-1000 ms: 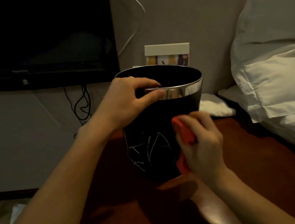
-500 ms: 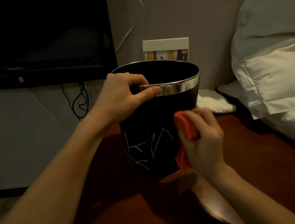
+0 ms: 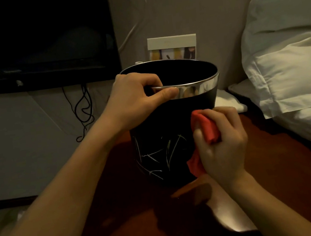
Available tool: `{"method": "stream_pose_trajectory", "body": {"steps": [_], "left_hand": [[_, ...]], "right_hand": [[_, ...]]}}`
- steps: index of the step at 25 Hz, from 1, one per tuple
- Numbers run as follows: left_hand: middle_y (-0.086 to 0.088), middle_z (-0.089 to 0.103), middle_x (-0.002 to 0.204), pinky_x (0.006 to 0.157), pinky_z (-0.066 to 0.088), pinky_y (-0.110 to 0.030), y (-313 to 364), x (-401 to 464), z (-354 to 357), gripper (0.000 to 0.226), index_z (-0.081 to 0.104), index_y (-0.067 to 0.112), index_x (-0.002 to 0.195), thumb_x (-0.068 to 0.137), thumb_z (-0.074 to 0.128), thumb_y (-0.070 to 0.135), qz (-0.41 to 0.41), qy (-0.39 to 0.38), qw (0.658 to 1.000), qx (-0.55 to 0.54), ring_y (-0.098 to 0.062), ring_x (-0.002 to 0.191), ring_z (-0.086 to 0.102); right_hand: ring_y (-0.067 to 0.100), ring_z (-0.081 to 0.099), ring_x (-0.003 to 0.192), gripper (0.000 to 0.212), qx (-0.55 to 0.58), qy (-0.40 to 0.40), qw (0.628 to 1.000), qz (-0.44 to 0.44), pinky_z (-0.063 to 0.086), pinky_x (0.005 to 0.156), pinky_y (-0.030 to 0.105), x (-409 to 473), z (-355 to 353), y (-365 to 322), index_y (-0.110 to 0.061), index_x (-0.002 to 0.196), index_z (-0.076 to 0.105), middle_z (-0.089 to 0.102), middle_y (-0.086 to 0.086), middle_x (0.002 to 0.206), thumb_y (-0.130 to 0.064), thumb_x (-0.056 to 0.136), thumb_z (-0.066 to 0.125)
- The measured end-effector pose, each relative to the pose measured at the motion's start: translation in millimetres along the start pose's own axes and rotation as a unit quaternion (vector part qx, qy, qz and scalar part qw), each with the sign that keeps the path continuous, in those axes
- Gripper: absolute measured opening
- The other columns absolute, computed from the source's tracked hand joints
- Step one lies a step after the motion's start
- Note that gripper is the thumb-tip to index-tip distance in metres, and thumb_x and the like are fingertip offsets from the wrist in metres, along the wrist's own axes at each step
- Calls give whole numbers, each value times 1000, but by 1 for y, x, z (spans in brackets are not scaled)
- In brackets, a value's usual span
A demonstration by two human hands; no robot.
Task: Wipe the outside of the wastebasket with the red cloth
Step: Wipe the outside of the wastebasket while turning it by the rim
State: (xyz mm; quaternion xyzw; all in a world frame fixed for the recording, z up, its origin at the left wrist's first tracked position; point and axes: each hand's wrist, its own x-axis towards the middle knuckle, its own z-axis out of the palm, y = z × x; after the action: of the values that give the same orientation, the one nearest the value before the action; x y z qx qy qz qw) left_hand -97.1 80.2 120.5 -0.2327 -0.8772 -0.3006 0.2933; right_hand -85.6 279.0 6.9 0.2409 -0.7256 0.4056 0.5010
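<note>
Fingers [image 3: 152, 83] hidden inside wastebasket [image 3: 170, 120].

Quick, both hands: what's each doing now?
Left hand: gripping the black wastebasket's shiny metal rim.
Right hand: holding the red cloth.

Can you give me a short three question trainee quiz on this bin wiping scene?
1. True or false: the left hand grips the shiny metal rim of the black round wastebasket.
2. Which hand holds the bunched red cloth?
3. The wastebasket stands on: A) the white pillow, B) the dark red-brown wooden table, C) the floor.

Key: 1 true; 2 the right hand; 3 B.
</note>
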Motion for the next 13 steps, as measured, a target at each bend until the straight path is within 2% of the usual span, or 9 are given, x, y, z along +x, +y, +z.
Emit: {"method": "stream_pose_trajectory", "body": {"steps": [2,4,6,8,11,13], "left_hand": [[9,62,69,74,40,-34,1,0,0,38,66,26,74,79,58,63,-3,4,1000,5,-2,68,58],[8,62,68,72,38,-32,1,0,0,37,66,26,73,79,58,62,-5,-1,1000,6,-2,66,57],[8,61,67,70,38,-31,2,0,0,34,66,27,73,81,59,60,-3,-2,1000,5,-4,65,57],[6,61,66,64,42,-32,3,-1,1,36,67,24,73,81,61,59,-3,3,1000,3,-7,65,58],[7,60,67,64,46,-37,3,-1,3,41,67,20,75,80,61,60,0,16,1000,1,-8,65,58],[9,59,68,64,46,-35,2,-1,3,42,67,21,75,79,60,61,-1,18,1000,1,-6,66,57]], "right_hand": [[-5,47,94,32,3,-17,1000,-1,41,79,6,-16,7,0,0,113,68,52,1,112,-19,88,64],[6,54,89,28,-4,-53,999,-5,50,70,19,-42,16,3,-6,112,69,54,-1,111,-21,89,68],[11,59,86,24,-10,-71,997,-12,53,66,26,-53,17,6,-9,110,71,55,-2,110,-22,89,71],[13,59,86,23,-1,-57,998,-10,51,70,21,-42,14,4,-7,108,72,58,1,107,-22,90,71],[7,54,91,25,6,-12,1000,2,41,79,7,-16,9,-3,-2,108,72,61,9,104,-21,92,68],[8,55,90,26,9,-18,1000,8,44,77,11,-18,11,-5,-2,109,72,61,9,105,-20,92,68]]}}
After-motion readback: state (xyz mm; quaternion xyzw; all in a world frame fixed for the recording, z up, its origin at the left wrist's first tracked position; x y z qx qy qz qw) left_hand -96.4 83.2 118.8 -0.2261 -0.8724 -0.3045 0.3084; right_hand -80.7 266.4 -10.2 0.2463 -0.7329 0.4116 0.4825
